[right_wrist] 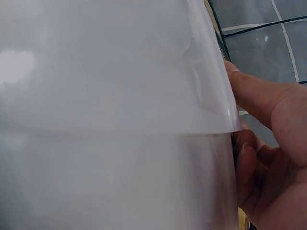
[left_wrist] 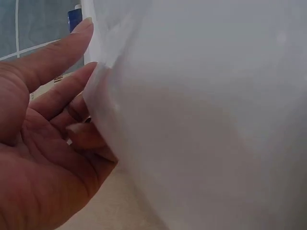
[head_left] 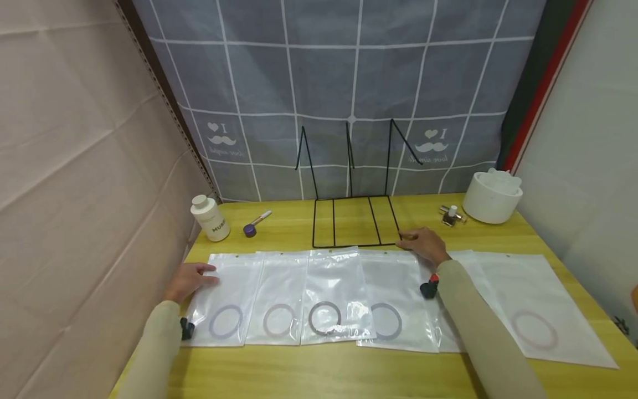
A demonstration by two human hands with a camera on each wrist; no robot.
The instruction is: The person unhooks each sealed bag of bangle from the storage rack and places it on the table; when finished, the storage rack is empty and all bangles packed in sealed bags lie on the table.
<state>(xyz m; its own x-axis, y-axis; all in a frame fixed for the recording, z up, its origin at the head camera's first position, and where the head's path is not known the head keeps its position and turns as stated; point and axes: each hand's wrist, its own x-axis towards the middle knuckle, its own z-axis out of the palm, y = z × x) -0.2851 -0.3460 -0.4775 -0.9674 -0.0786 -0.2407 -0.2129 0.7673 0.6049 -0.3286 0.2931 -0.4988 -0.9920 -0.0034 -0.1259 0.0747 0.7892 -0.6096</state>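
Observation:
At the left end of a row of clear zip bags, my left hand (head_left: 189, 281) lies at the edge of the first bag (head_left: 233, 285). Its thumb and forefinger are spread apart, as the left wrist view also shows. A bluish ring is visible in that bag. My right hand (head_left: 423, 244) is at the front right corner of a black wire rack (head_left: 349, 245), pinching the wire there. In the right wrist view, a bag's edge (right_wrist: 211, 96) hides the fingertips. Under the right forearm lie more bags, partly covered.
Bags with rings, such as a dark ring (head_left: 324, 318), overlap across the yellow table (head_left: 319, 374). A white bottle (head_left: 210, 218) and a purple-capped item (head_left: 250, 230) are at back left. A white round container (head_left: 492, 195) and small bottles (head_left: 451, 215) stand at back right.

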